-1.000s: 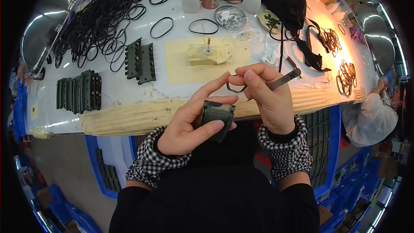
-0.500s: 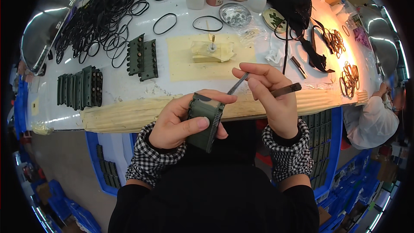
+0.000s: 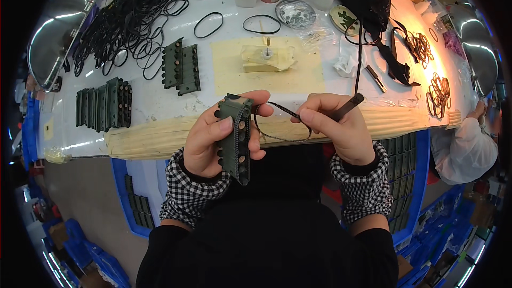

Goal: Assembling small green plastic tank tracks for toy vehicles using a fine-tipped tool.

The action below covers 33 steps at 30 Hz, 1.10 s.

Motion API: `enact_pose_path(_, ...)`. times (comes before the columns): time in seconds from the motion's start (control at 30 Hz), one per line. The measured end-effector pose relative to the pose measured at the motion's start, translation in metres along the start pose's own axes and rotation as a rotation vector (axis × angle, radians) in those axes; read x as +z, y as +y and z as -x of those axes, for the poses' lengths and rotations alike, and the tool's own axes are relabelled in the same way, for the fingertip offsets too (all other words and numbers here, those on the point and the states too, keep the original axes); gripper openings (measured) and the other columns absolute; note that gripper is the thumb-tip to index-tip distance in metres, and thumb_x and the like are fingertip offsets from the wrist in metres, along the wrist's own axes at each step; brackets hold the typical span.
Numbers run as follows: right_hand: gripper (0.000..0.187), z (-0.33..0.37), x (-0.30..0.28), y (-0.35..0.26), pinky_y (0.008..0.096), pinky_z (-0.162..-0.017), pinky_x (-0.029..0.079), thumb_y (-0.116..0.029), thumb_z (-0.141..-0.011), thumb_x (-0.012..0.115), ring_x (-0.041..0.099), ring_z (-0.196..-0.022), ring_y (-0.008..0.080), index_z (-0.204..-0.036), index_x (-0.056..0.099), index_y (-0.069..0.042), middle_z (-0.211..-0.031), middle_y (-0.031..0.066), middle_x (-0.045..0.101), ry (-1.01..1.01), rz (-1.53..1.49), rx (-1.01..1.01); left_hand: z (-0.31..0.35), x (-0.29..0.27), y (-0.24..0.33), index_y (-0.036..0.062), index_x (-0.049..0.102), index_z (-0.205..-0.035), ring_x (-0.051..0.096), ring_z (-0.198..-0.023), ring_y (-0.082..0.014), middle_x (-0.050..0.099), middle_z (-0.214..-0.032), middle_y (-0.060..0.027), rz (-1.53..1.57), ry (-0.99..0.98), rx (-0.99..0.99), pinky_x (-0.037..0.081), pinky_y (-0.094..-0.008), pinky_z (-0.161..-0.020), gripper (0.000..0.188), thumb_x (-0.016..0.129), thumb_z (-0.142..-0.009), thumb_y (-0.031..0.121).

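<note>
My left hand [image 3: 204, 137] is closed around a green toy tank hull [image 3: 229, 141], tilted so that a row of wheels faces right. A toothed black track runs along the hull's wheel edge. Between my hands hangs a thin black rubber track loop [image 3: 283, 109]. Its right side is pinched between the thumb and forefinger of my right hand [image 3: 341, 130], while its left side hangs by my left forefinger. A dark flat tool [image 3: 348, 108], perhaps tweezers, is also tucked in my right hand and points up to the right.
Several green hulls [image 3: 104, 105] stand at left, with two more [image 3: 180, 66] nearer the middle. A tangle of black loops [image 3: 122, 26] lies behind them. A taped block with an upright pin [image 3: 268, 58] sits ahead. Blue trays [image 3: 124, 197] flank my lap. At right, another person [image 3: 461, 141] sits.
My left hand has turned the hull so its wheels show, and moved slightly left. The track strip now hangs as an open loop. My right hand has lowered its fingers.
</note>
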State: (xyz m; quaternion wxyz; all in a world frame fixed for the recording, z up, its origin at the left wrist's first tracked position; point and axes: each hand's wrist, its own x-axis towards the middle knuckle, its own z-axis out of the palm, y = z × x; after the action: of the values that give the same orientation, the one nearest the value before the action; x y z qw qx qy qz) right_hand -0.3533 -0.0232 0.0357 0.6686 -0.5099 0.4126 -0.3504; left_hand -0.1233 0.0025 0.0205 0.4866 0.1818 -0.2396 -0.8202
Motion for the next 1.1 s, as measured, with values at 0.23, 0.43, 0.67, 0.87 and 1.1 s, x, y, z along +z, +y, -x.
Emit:
enact_pose_path(0.23,0.017,-0.0002,-0.0031,-0.0015,0.0173,-0.056,0.036,-0.018,-0.088,0.062,0.047,-0.063,0.0020,-0.082,0.064,-0.002,-0.081,0.0023,0.064,-0.059,-0.142,0.134,-0.0005,0.0017,-0.0019,-0.0147,0.023,-0.137,0.057,-0.076,-0.0172,0.044,-0.125,-0.0243,0.007,-0.003,-0.005,0.060,-0.0302,-0.066,0.065,0.053,-0.090,0.019)
enact_pose_path(0.43,0.022,-0.0007,-0.0030,0.0053,0.0185,-0.052,0.032,-0.020,-0.090,0.061,0.041,-0.058,0.0020,-0.086,0.066,0.001,-0.067,-0.0037,0.055,-0.037,-0.192,0.112,-0.0018,-0.0039,-0.0026,-0.0126,0.026,-0.137,0.062,-0.084,-0.0180,0.044,-0.127,-0.0241,0.023,-0.089,-0.001,0.059,-0.0327,-0.076,0.064,0.053,-0.090,0.021)
enact_pose_path(0.67,0.021,-0.0011,-0.0005,0.0034,0.0179,-0.054,0.032,-0.021,-0.091,0.060,0.039,-0.057,0.0024,-0.088,0.064,-0.001,-0.075,-0.0025,0.058,-0.020,-0.264,0.126,-0.0014,-0.0035,-0.0028,-0.0123,0.025,-0.138,0.061,-0.085,-0.0184,0.042,-0.127,-0.0247,0.025,-0.101,0.000,0.059,-0.0328,-0.077,0.063,0.052,-0.091,0.020)
enact_pose_path(0.87,0.021,-0.0028,-0.0040,0.0066,0.0175,-0.053,0.032,-0.022,-0.093,0.057,0.036,-0.054,0.0016,-0.093,0.063,-0.002,-0.079,0.0007,0.062,-0.078,-0.285,0.105,-0.0021,-0.0037,-0.0030,-0.0119,0.025,-0.138,0.061,-0.085,-0.0184,0.041,-0.128,-0.0250,0.029,-0.107,0.001,0.059,-0.0331,-0.077,0.063,0.051,-0.091,0.020)
enact_pose_path(1.1,0.028,-0.0039,-0.0043,0.0037,0.0180,-0.052,0.033,-0.025,-0.097,0.048,0.031,-0.048,0.0016,-0.101,0.061,0.001,-0.078,0.0060,0.064,-0.139,-0.326,0.174,-0.0014,-0.0064,-0.0035,-0.0121,0.025,-0.138,0.061,-0.086,-0.0184,0.041,-0.128,-0.0249,0.048,-0.098,0.010,0.059,-0.0327,-0.077,0.063,0.051,-0.091,0.020)
